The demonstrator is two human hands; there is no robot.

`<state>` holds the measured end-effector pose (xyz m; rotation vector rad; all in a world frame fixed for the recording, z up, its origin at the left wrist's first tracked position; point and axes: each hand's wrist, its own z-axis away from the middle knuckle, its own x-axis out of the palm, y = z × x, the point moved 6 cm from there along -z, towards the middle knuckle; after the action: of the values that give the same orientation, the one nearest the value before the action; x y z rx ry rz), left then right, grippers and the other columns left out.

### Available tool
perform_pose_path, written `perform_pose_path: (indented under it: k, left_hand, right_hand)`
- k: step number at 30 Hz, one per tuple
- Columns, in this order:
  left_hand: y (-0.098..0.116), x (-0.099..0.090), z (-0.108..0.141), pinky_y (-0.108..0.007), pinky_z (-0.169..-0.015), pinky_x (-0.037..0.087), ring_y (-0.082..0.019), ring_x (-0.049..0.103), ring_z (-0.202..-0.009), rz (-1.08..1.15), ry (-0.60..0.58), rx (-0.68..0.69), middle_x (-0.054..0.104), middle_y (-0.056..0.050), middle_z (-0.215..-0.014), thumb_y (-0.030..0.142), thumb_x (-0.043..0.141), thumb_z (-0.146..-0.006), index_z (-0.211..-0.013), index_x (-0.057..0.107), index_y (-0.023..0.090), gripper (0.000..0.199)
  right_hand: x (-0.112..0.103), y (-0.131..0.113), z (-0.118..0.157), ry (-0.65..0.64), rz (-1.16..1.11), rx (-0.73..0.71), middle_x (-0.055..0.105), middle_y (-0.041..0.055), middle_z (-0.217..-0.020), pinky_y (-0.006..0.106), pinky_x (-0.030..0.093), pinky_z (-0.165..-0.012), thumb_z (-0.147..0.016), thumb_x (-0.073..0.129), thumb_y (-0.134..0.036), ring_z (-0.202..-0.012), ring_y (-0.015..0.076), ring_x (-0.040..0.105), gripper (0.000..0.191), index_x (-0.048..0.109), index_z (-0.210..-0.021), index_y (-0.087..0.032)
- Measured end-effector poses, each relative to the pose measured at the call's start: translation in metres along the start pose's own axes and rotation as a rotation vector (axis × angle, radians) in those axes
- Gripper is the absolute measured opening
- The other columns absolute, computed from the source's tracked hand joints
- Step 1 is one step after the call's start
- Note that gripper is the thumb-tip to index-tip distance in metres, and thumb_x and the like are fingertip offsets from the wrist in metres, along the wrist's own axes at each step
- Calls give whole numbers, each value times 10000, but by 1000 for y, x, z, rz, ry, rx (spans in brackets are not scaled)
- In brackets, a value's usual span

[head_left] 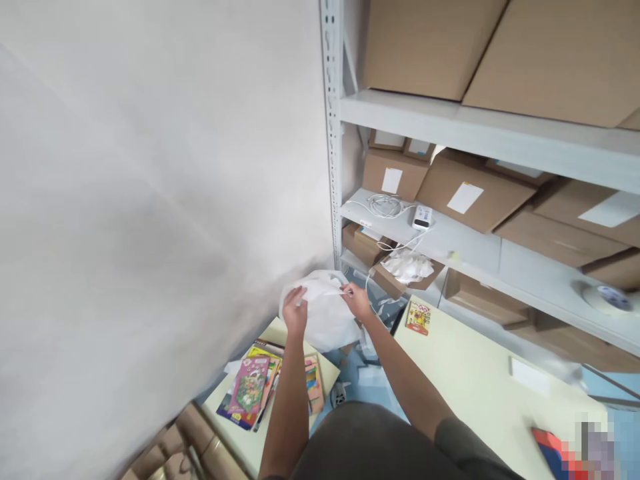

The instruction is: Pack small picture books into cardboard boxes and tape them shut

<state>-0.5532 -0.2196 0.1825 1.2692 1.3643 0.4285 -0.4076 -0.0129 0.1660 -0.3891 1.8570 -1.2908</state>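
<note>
A white translucent plastic bag [327, 327] hangs in front of me, spread wide between my two hands. My left hand [295, 312] is closed on the bag's left side, with thumb and fingers bent at the rim. On the other side, my right hand [356, 301] pinches the upper right edge of the bag between thumb and fingers. The bag's contents, if any, cannot be made out. Below my left forearm, a pile of colourful booklets [250, 387] lies on a pale yellow table [227, 421], partly hidden by the arm.
A grey metal shelf [400, 110] with cardboard boxes [475, 190] stands ahead right, carrying a power strip [423, 217] and coiled white cable [385, 205]. A larger pale table [470, 360] is at right. A white wall [165, 200] bounds the left. Scraps litter the blue floor [353, 373].
</note>
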Motion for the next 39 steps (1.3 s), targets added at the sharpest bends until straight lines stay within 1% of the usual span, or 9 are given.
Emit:
perform_pose_path:
  k: [3,7,12,19,25,28,32,35,39]
  left_hand:
    - [33,0,-1,-498,-1200,451,-301,639,-1277,-3,27,66,777,-96,-1190,327,590,-954,-1120,811,252,287]
    - [82,15,15,-461,-1153,489,-291,679,-1220,-75,-107,187,785,-93,-1209,323,596,-967,-1154,808,245,292]
    - [120,37,53,-409,-1030,552,-279,735,-1052,-150,-46,143,811,-94,-1079,359,614,-954,-1046,816,233,255]
    - [179,111,105,-309,-898,547,-239,763,-963,-300,-289,70,838,-75,-1023,406,675,-941,-1005,829,240,235]
    - [232,190,157,-283,-817,523,-235,765,-956,-364,-516,150,844,-53,-1023,425,684,-953,-969,843,277,218]
    - [251,226,184,-305,-860,539,-253,766,-988,-346,-518,203,839,-75,-1076,402,649,-977,-1026,840,255,247]
    - [274,263,216,-304,-960,556,-227,759,-1057,-140,-516,342,830,-65,-1131,287,564,-996,-1067,831,246,279]
    - [282,280,238,-321,-1013,563,-210,756,-1058,-21,-595,432,828,-43,-1112,179,537,-948,-1032,832,249,314]
    - [271,281,251,-348,-1018,571,-218,752,-1049,-60,-569,418,823,-44,-1095,84,517,-874,-999,827,242,370]
  right_hand:
    - [-23,13,9,102,65,85,816,34,-1000,376,577,-904,-872,659,-298,-966,253,763,93,599,-803,-282]
    - [-57,25,23,219,45,116,780,42,-901,358,567,-863,-869,632,-362,-866,246,731,105,598,-831,-271]
    - [-114,48,54,235,-67,111,750,24,-854,342,559,-840,-836,606,-395,-827,231,707,131,577,-828,-267]
    - [-240,94,134,343,-69,170,799,43,-997,370,542,-930,-778,691,-348,-953,249,735,215,706,-975,-263]
    - [-344,145,228,288,-156,272,771,46,-838,316,525,-703,-740,742,-511,-783,234,696,288,724,-764,-225]
    - [-389,167,277,322,-104,302,753,48,-823,307,505,-685,-739,725,-515,-771,224,674,293,704,-738,-223]
    - [-443,194,333,510,3,354,734,34,-818,313,498,-731,-724,668,-420,-767,213,652,191,667,-779,-237]
    - [-463,218,362,586,-23,447,718,18,-774,297,491,-693,-708,645,-375,-714,202,639,157,640,-792,-243]
    - [-472,246,385,679,-20,582,735,11,-816,282,499,-685,-702,641,-347,-698,186,656,177,660,-841,-239]
